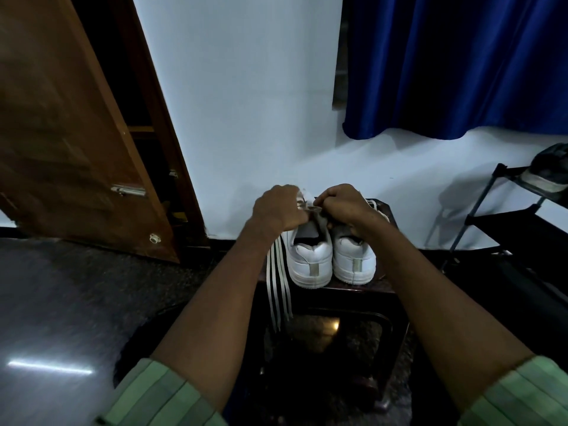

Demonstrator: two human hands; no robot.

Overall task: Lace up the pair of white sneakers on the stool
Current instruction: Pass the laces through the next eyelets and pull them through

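Surface: dark stool (353, 292), glossy top, standing against a white wall (246, 103); dark speckled floor (61, 302) around it.
Room: brown wooden door (61, 133) ajar at left; blue curtain (461, 63) upper right; black shoe rack (522, 222) at right, carrying a dark shoe (550, 170) cut off by the frame edge.
Task items: two white sneakers side by side on the stool, heels toward the viewer, the left sneaker (310, 259) touching the right sneaker (355, 261).
Laces: pale flat laces (278, 290) hang from under the left hand, over the stool's left edge.
Left hand (278, 207): fingers curled, gripping lace at the left sneaker's upper.
Right hand (345, 204): fingers curled, pinching at the same spot; what it holds is too small to tell.
Open room: floor free to the left; rack close on the right.
Hidden: eyelets and toes of both sneakers covered by the hands.
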